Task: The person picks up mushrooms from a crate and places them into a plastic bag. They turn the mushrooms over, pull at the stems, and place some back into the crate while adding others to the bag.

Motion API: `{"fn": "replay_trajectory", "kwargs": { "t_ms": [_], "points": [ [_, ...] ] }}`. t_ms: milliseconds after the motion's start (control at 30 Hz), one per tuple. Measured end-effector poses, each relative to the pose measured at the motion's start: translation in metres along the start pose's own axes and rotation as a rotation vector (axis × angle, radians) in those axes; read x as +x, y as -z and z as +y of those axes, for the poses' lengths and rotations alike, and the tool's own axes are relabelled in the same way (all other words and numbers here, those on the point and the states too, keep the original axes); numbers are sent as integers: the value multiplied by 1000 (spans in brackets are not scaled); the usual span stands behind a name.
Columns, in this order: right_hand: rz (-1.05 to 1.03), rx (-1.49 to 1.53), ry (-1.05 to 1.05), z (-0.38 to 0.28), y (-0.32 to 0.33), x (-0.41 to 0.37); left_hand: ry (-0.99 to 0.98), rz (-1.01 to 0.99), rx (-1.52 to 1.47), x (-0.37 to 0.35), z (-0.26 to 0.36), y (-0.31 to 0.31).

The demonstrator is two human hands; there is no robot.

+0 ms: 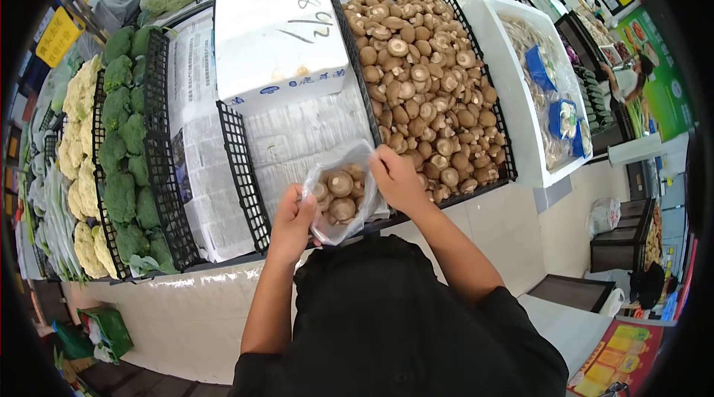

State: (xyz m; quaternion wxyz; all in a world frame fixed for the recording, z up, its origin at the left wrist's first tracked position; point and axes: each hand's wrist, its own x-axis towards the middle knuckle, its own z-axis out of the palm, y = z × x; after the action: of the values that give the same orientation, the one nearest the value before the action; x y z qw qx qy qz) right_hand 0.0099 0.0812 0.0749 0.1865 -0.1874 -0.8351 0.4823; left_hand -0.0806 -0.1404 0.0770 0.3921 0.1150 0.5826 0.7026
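Between my two hands hangs a clear plastic bag [338,192], its mouth spread and several brown mushrooms [341,196] inside. My left hand [294,220] grips the bag's left edge, thumb over the plastic. At the upper right of the bag's rim, my right hand [396,177] pinches the plastic with its fingers closed. Just beyond my right hand, a large heap of loose brown mushrooms [435,92] fills a black crate. A white foam box [282,25] with handwriting stands behind the bag, on a newspaper-lined part of the stall.
Broccoli [123,151] and cauliflower [76,151] lie in rows at the left, beside black mesh dividers [242,174]. On the right is a white foam tray [513,99] with packaged goods. Two people are farther off at the right. A green crate [108,330] stands at the lower left.
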Motion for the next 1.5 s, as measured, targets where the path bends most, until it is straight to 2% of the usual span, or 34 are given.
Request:
{"fn": "replay_trajectory", "kwargs": {
  "t_ms": [167,300,400,500,600,633,733,833,967,1100,1200,1267,1333,1400,1467,1500],
  "points": [
    [-2,-7,13,15,1,3,80,-41,88,1,-11,9],
    [-114,2,-142,24,34,10,92,-29,202,0,-2,17],
    [123,-131,-97,48,55,25,-27,35,280,-2,2,24],
    [150,-341,-221,68,83,53,-123,110,337,-1,7,28],
    [149,-691,-40,104,93,72,-180,194,340,-4,16,26],
    [78,-729,-117,106,94,79,-196,225,346,-6,20,21],
    [43,-860,-128,106,99,85,-220,283,329,-7,25,4],
    [116,-793,-38,126,105,85,-266,275,375,-4,27,-14],
    [85,-700,68,137,122,84,-312,248,427,2,27,-42],
    [236,-405,58,132,134,76,-291,232,421,4,35,-74],
    [284,98,22,115,134,61,-278,190,407,11,33,-92],
    [142,567,5,110,119,43,-276,172,373,17,28,-115],
    [-48,789,-112,65,120,17,-388,117,590,22,25,-149],
    [-128,853,51,59,99,-5,-504,54,808,27,24,-177],
    [-294,943,-155,39,103,-24,-614,20,1004,32,19,-184],
    [-252,903,-60,38,95,-29,-669,3,1099,35,16,-186]
  ]
}}
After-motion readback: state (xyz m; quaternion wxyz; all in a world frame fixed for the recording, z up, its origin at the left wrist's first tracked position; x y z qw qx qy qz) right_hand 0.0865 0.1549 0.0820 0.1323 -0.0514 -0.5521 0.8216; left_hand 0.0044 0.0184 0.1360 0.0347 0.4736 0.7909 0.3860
